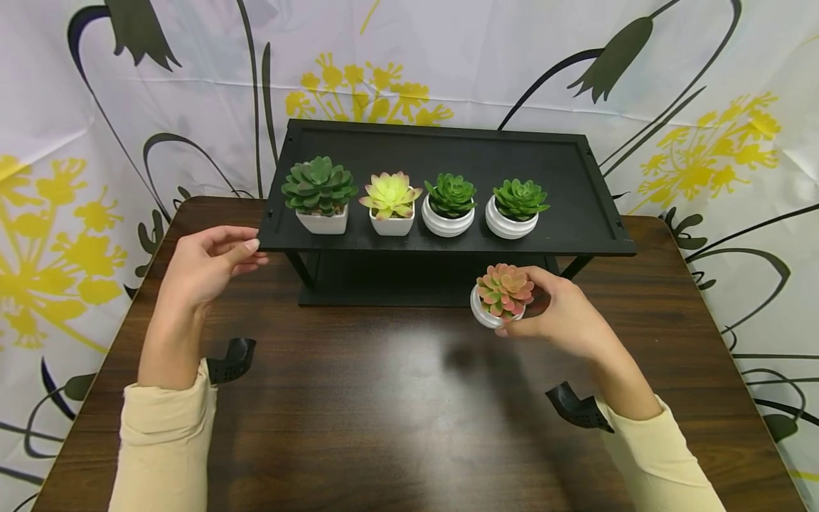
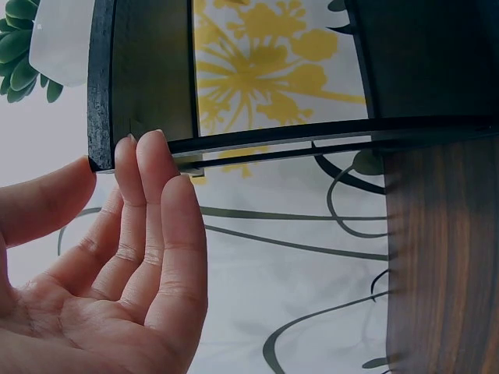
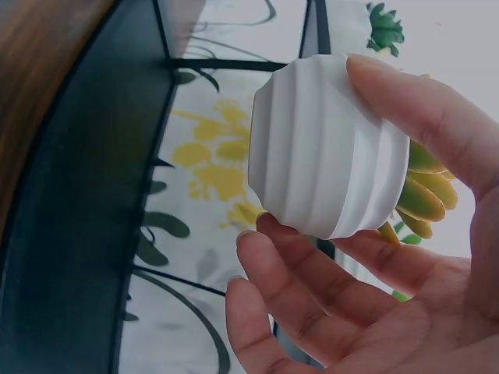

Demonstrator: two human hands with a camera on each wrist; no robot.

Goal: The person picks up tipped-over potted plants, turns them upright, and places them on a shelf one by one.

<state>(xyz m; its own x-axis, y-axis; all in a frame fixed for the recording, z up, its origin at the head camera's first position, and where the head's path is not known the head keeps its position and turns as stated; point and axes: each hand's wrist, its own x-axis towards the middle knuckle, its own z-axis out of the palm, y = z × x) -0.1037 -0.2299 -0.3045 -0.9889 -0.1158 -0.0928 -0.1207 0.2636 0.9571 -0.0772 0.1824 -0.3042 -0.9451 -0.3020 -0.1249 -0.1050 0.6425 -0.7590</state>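
My right hand [image 1: 563,316] grips a white round ribbed pot [image 3: 327,148] holding a pink-and-green artificial succulent [image 1: 505,290], raised in front of the black two-tier shelf [image 1: 448,153]. Thumb and fingers lie on opposite sides of the pot in the right wrist view. At the shelf's front left corner, my left hand [image 1: 207,263] pinches the top board's edge [image 2: 101,93], thumb above and fingertips underneath. Along the top board stand a dark green succulent [image 1: 320,186] and a yellow one [image 1: 391,195] in square white pots, then two green succulents [image 1: 451,195] in round white pots.
The shelf stands at the back of a dark wooden table [image 1: 358,398]. Its lower board [image 1: 384,281] sits beneath the top one. Behind hangs a white cloth [image 1: 499,57] with yellow and grey flower prints. Black wrist mounts [image 1: 232,360] stick out from both sleeves.
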